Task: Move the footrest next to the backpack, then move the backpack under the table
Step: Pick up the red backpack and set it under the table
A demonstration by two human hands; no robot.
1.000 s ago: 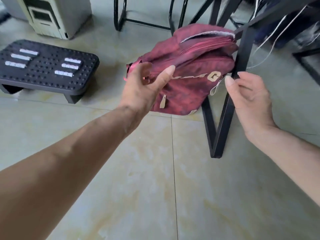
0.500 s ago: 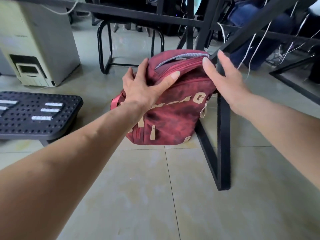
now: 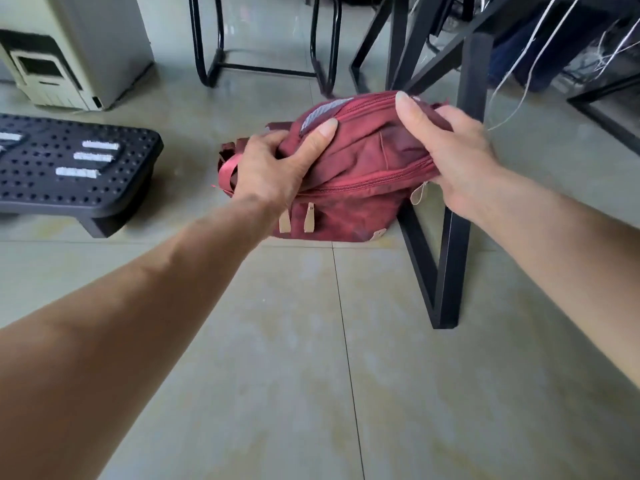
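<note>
A dark red backpack [image 3: 360,168] with beige zip pulls rests on the tiled floor, slumped, beside the table's black V-shaped leg [image 3: 450,237]. My left hand [image 3: 273,168] clutches the fabric at its upper left. The upper right corner is bunched in my right hand [image 3: 450,150]. Its bottom edge touches the floor. To the left stands the black perforated footrest [image 3: 69,168] with white grip strips, a short gap away from the backpack.
A beige appliance [image 3: 69,50] stands at the back left. Black stool legs [image 3: 263,39] and more table frame bars [image 3: 398,39] rise behind the backpack. White cables [image 3: 540,53] hang at the right beside dark items under the table.
Both hands went from resting flat on the backpack's top to gripping its fabric. The backpack has slumped lower, its front lettering now folded out of sight. The view tilted downward.
</note>
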